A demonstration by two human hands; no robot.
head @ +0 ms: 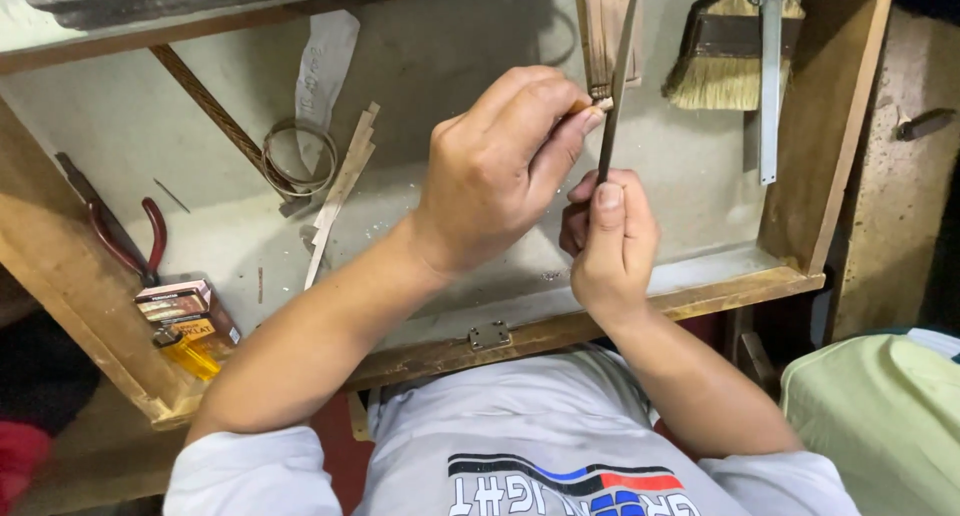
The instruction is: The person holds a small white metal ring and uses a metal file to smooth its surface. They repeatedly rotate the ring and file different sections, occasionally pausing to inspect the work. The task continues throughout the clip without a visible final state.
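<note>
Small piece at left hand (495, 166) fingertips: mostly covered, kind not tellable; blade (617, 86): lower end hidden inside right hand (610, 241), handle unseen; brush (725, 46): handle cut off by top edge; wooden strip (603, 31) behind blade: upper part cut off; pliers (130, 241): jaws hidden behind small box (185, 311); green cloth (880, 416): cut off at right and bottom edges; dark object (925, 124) at far right: too small to identify.
</note>
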